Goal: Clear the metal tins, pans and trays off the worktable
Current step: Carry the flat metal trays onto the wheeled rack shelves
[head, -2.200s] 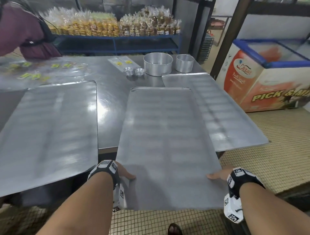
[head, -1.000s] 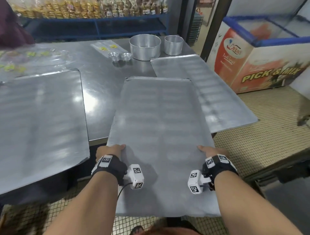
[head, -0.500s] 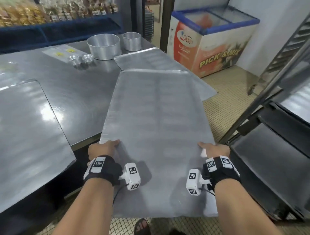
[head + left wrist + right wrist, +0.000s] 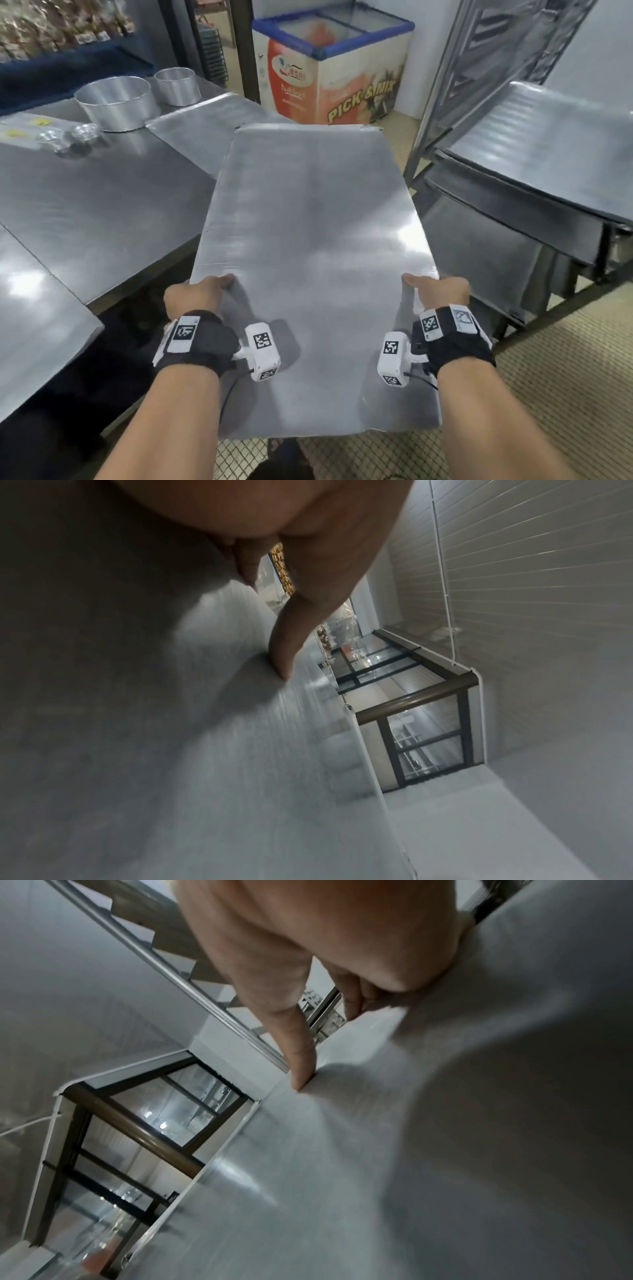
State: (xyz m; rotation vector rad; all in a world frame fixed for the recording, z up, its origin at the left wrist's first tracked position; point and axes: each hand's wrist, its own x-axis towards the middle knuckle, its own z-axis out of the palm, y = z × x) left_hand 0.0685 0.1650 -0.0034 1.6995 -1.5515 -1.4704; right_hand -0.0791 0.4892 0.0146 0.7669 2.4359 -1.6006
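Currently: tray off the table, swinging toward the rack

You are gripping the large tray (image 4: 315,260) with your left hand (image 4: 197,294) and right hand (image 4: 438,291), thumbs on top at its long edges. Since a moment ago you are turning it away from the table (image 4: 102,205), now clear of it, toward the rack (image 4: 513,212). Its long axis is pointing away from you, held roughly level.
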